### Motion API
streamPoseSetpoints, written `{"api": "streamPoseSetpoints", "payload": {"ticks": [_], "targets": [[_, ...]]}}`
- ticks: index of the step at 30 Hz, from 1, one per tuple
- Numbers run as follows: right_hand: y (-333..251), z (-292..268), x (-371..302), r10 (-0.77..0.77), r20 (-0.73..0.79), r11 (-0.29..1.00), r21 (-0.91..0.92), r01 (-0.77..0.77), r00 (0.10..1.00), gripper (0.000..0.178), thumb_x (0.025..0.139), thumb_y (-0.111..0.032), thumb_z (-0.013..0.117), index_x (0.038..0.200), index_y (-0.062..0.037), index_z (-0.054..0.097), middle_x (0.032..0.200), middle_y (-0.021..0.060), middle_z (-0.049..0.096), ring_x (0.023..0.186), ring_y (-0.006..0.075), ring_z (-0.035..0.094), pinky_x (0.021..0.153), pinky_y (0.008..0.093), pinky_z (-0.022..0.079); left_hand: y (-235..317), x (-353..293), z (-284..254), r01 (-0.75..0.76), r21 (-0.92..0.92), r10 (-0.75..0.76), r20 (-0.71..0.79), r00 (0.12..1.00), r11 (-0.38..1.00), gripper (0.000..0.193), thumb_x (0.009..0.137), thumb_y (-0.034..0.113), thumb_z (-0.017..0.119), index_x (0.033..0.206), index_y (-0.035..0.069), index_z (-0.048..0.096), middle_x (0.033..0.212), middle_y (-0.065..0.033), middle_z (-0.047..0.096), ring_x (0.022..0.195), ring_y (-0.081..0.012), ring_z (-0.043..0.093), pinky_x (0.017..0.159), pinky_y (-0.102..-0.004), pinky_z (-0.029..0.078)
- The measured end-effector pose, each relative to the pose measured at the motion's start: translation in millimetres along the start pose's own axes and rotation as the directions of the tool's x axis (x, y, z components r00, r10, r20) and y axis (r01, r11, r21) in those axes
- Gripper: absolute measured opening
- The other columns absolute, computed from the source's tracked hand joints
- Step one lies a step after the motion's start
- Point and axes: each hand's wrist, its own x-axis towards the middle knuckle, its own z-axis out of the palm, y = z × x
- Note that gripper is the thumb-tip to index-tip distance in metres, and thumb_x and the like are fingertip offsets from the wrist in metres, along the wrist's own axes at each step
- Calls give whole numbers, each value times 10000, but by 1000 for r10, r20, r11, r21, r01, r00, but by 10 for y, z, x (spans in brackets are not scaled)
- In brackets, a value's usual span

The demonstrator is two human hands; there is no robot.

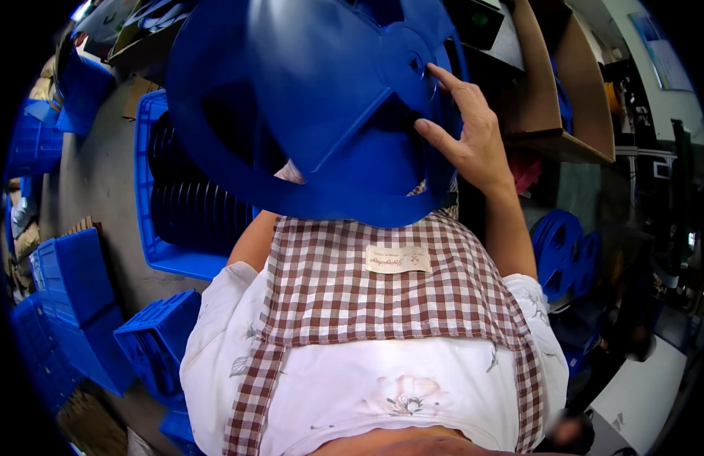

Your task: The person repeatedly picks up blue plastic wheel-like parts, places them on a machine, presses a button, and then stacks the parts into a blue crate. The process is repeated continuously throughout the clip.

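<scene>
Head view: right hand spread open, fingertips pressing hub of big blue reel held before checked apron. Left hand hidden behind reel, grip unknowable. Could slip sideways, dropping into blue crate of stacked reels below.

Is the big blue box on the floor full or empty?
Full, or close: the blue crate holds a row of dark round discs standing on edge, side by side.
</scene>
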Motion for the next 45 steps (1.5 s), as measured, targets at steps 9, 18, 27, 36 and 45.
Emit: {"api": "streamPoseSetpoints", "payload": {"ticks": [9,18,27,36,45], "targets": [[196,149,256,118,-62,992,51,-115,991,811,717,-462,695,1396,-81,470,1094,178,591,1009,301,592,863,404,476,15,269,375,-43,100,46,-24,999,994,617,941,222,616,1478,178,316,1244,-74,564,1109,-190,579,896,-337,532],[-11,294,491,219,35,846,492,-208,975,680,836,-374,658,1392,-31,472,875,17,522,847,120,521,805,255,408,-56,510,575,-86,267,92,-13,996,960,614,952,235,604,1486,195,304,1279,-73,553,1156,-197,569,923,-355,533],[-31,197,566,219,57,888,402,-223,974,705,829,-339,651,1393,15,421,1254,230,566,1150,274,558,991,360,414,-54,441,696,52,57,-47,-96,994,997,676,930,349,636,1498,253,281,1410,-51,456,1273,-187,480,1032,-385,459],[134,379,488,250,60,821,516,-245,966,680,853,-396,652,1407,-50,465,885,12,535,854,111,523,816,260,407,-157,513,213,-201,539,150,139,979,818,685,929,337,641,1500,226,278,1411,-59,454,1283,-187,470,1054,-380,435],[174,445,459,240,43,868,438,-234,970,659,872,-375,632,1423,-65,444,879,-8,510,817,86,482,777,228,388,-212,501,26,-342,717,217,265,940,608,684,937,315,634,1504,184,273,1405,-65,460,1282,-172,468,1068,-343,410]]}}
